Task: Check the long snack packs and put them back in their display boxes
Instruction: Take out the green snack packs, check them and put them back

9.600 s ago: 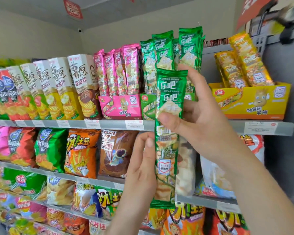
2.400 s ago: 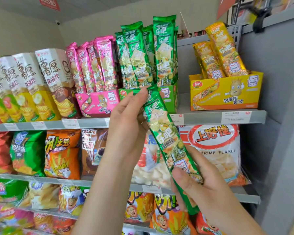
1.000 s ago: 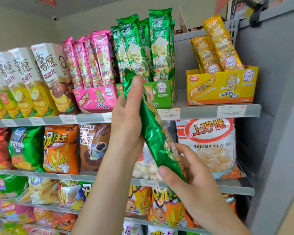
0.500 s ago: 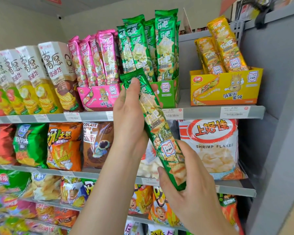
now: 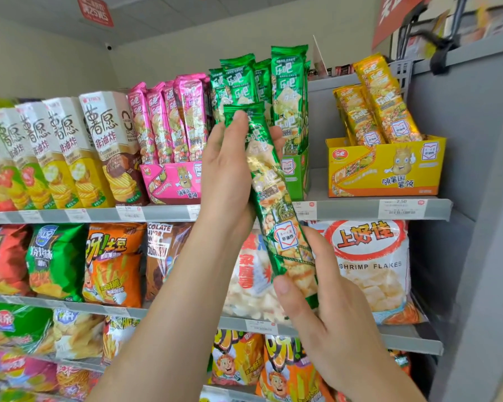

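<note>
Two grips, left hand (image 5: 230, 175) and right hand (image 5: 331, 314), hold green pack (image 5: 276, 204), blocking green box (image 5: 296, 169).

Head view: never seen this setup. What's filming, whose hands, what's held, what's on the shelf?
No machine here: a person wears one wide-angle camera on the head, looking forward and down at their own bare hands. The left hand grips the top of a long green snack pack, and the right hand grips its bottom end. The pack is tilted in front of a shop shelf. On that shelf stand a pink display box, a green display box and a yellow display box, each holding long packs. Bagged snacks fill the shelves below.
</note>
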A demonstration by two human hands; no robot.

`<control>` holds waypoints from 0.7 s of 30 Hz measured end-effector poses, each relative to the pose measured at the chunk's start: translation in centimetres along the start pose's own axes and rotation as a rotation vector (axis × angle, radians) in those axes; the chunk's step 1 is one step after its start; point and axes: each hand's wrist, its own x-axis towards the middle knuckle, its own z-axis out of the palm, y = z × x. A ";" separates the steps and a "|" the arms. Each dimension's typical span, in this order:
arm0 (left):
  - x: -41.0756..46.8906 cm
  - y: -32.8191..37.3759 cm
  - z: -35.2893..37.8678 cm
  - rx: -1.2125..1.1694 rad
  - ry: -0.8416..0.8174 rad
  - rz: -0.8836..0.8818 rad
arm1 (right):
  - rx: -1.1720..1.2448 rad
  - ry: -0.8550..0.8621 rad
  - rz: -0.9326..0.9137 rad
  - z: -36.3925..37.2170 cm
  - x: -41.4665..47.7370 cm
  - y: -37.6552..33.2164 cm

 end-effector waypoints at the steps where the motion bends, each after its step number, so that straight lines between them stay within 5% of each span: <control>1: 0.3 0.2 -0.2 0.024 -0.024 0.022 | 0.005 -0.011 0.004 -0.1 0.1 0.0; 13: 0.6 1.1 0.2 0.487 -0.346 0.354 | 0.358 -0.051 -0.164 -5.8 9.4 -0.3; 16: 0.4 1.3 1.5 0.599 -0.291 0.449 | 0.264 -0.143 -0.259 -8.1 12.3 -0.5; 21: 3.0 3.5 2.0 1.052 -0.078 0.866 | 0.339 -0.142 -0.331 -11.0 15.8 -0.4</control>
